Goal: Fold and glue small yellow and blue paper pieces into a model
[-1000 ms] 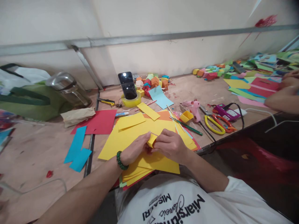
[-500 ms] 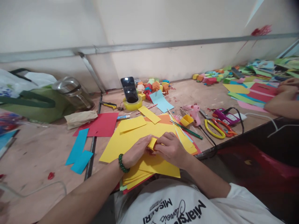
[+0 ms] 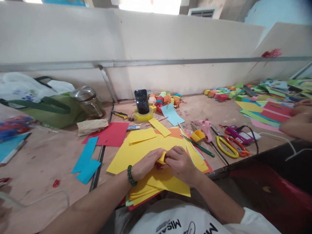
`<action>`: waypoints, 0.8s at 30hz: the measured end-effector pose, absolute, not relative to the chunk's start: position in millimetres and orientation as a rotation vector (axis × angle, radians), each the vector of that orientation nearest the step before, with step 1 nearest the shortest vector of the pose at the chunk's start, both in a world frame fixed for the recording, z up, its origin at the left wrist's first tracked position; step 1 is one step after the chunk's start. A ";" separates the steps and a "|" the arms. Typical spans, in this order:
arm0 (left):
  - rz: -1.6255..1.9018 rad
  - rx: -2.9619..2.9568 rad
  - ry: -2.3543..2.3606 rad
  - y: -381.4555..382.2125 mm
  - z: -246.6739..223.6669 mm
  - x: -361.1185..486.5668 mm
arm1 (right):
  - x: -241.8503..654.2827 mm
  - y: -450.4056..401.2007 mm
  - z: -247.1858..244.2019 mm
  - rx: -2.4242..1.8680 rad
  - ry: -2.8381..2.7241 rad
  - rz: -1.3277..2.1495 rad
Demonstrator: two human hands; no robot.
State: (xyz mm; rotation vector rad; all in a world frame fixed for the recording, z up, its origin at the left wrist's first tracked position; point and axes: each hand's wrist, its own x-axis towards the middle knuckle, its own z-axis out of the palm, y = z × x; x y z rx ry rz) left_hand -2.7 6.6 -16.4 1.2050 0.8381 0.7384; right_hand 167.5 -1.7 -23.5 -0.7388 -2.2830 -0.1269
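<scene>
Between my hands, just above a stack of yellow paper sheets (image 3: 136,146), is a small folded yellow paper box (image 3: 162,158). My left hand (image 3: 147,164), with a green bead bracelet at the wrist, grips the box from its left side. From the right, my right hand (image 3: 181,164) has its fingers curled round the other side of the box. The fingertips and the box's underside are partly hidden. A second yellow paper box (image 3: 198,135) sits beyond my right hand, next to a pink glue gun (image 3: 206,129). Two loose yellow strips (image 3: 159,127) lie on the stack's far part.
Yellow-handled scissors (image 3: 227,147), a purple power adapter (image 3: 239,134) and a green pencil (image 3: 198,145) lie right. A phone (image 3: 141,101) leans on a tape roll (image 3: 143,116) before several paper cubes (image 3: 167,100). Blue strips (image 3: 87,154) lie left. Another person's hand (image 3: 302,109) is far right.
My view has tilted upward, so the table appears lower and more wall shows. Both hands stay on the small yellow box, which looks slightly turned.
</scene>
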 end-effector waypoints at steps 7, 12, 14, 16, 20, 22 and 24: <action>0.781 1.136 0.852 9.6 -16.0 -5.2 | 170.1 -0.5 -20.5 -0.706 -2.130 -0.004; 0.749 1.145 0.826 10.2 -19.3 -5.3 | 170.2 0.0 -19.1 -0.633 -2.124 -0.016; 0.762 1.136 0.837 10.5 -18.6 -5.1 | 170.1 -0.2 -19.6 -0.661 -2.124 -0.003; 0.780 1.108 0.866 10.3 -15.1 -5.4 | 169.8 -1.2 -18.8 -0.699 -2.113 0.006; 0.780 1.132 0.889 9.4 -2.5 -7.6 | 171.4 -2.6 -12.5 -0.761 -2.096 0.049; 0.749 1.166 0.848 10.4 1.3 -9.3 | 175.1 -1.9 -8.3 -0.754 -2.112 0.121; 0.728 1.178 0.785 12.7 0.3 -10.4 | 180.0 -0.8 -5.1 -0.746 -2.136 0.190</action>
